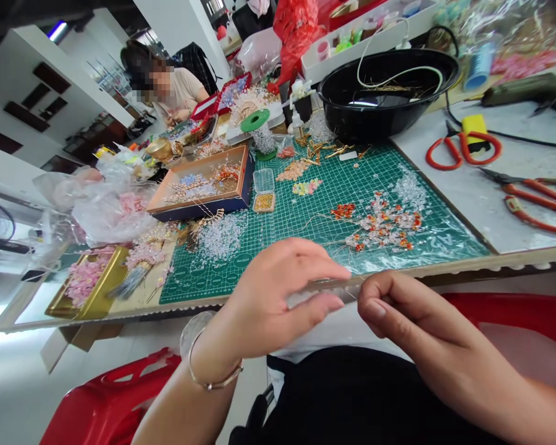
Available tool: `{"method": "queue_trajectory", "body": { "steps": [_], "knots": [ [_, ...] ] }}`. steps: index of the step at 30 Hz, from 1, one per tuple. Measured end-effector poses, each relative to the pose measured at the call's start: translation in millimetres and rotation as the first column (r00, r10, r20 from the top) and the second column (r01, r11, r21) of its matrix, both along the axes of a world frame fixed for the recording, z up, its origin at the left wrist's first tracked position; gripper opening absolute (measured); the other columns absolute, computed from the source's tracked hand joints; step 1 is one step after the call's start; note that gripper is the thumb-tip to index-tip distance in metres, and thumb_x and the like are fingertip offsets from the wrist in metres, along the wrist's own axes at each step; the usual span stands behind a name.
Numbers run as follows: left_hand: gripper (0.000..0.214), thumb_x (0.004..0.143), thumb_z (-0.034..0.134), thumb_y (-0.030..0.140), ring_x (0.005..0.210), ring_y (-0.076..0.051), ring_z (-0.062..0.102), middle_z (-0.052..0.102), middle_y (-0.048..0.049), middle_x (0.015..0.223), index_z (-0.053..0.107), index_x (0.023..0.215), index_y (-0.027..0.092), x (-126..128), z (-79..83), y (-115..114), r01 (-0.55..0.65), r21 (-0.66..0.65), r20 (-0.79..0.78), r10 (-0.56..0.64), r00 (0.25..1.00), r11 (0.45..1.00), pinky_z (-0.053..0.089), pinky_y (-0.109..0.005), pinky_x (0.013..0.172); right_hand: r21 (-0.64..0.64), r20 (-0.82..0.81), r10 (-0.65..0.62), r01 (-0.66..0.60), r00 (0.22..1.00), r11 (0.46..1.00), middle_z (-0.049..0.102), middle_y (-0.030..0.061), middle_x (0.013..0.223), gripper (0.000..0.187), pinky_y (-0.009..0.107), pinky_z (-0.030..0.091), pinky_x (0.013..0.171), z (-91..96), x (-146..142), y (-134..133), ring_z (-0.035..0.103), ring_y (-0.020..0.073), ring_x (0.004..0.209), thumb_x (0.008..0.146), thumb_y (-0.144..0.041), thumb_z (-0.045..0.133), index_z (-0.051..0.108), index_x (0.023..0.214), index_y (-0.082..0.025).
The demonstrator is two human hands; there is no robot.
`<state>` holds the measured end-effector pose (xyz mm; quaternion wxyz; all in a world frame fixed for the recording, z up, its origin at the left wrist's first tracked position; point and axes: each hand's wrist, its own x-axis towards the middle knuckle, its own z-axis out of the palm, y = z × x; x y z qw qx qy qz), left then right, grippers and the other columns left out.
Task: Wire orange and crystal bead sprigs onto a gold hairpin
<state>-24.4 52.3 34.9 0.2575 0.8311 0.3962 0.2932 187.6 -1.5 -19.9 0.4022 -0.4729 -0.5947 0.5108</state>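
Note:
My left hand point(278, 290) and my right hand point(408, 315) meet over my lap, just below the table's front edge. Each hand is pinched on a thin, near-invisible wire point(352, 285) stretched between them; the fingertips nearly touch. A bangle sits on my left wrist. On the green cutting mat point(306, 228) straight ahead lies a beaded ornament point(382, 224) of orange and clear beads on wire. A heap of clear beads point(220, 238) lies to its left.
A black bowl point(389, 93) stands at the back. Red-handled scissors point(463, 148) and pliers point(532, 198) lie at right. A tray of ornaments point(204, 185), a small bead box point(264, 191), plastic bags point(106, 210) sit left. Another person point(171, 86) works far left.

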Motion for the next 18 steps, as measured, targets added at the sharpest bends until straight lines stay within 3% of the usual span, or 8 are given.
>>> {"method": "queue_trajectory", "body": {
  "steps": [3,9,13,18],
  "knots": [
    [0.014,0.093,0.072,0.028,0.097,-0.021,0.070,0.076,-0.0051,0.101,0.076,0.106,0.027,7.2,0.9,-21.6,0.095,0.025,-0.018,-0.094,0.995,0.995,0.053,-0.032,0.088,-0.036,-0.040,0.057,-0.059,0.998,0.998,0.053,-0.0019,0.067,0.041,0.021,0.045,0.052,-0.2,0.0,-2.3,0.049,0.0125,0.060,0.100,-0.059,0.052,0.061,0.081,-0.023],
    [0.007,0.090,0.072,0.015,0.081,-0.017,0.069,0.076,-0.0032,0.086,0.075,0.090,0.021,10.3,-2.2,-23.2,0.152,0.105,0.049,-0.157,0.986,0.983,0.053,-0.029,0.077,-0.073,-0.101,0.098,-0.105,0.990,0.992,0.058,-0.0007,0.066,0.043,0.019,0.047,0.050,6.7,5.0,-9.8,0.053,0.0108,0.058,0.100,-0.058,0.053,0.063,0.077,-0.023],
    [0.010,0.087,0.070,0.010,0.077,-0.014,0.066,0.071,-0.0012,0.080,0.072,0.081,0.018,14.6,1.7,-27.7,0.116,0.074,0.148,-0.126,0.981,0.990,0.052,-0.026,0.073,-0.181,-0.257,0.134,-0.183,0.957,0.966,0.071,0.0040,0.075,0.042,0.024,0.057,0.053,13.3,5.5,-13.7,0.066,0.0150,0.061,0.100,-0.061,0.051,0.067,0.097,-0.022],
    [0.012,0.085,0.071,0.009,0.076,-0.011,0.061,0.068,0.0006,0.078,0.070,0.076,0.017,14.4,-1.9,-31.7,0.068,-0.042,0.238,-0.056,0.970,0.997,0.049,-0.024,0.071,-0.084,-0.065,0.151,-0.156,0.986,0.984,0.072,0.0040,0.072,0.036,0.025,0.060,0.058,20.8,3.2,-14.5,0.070,0.0165,0.064,0.096,-0.054,0.062,0.069,0.080,-0.022]
  ]
}}
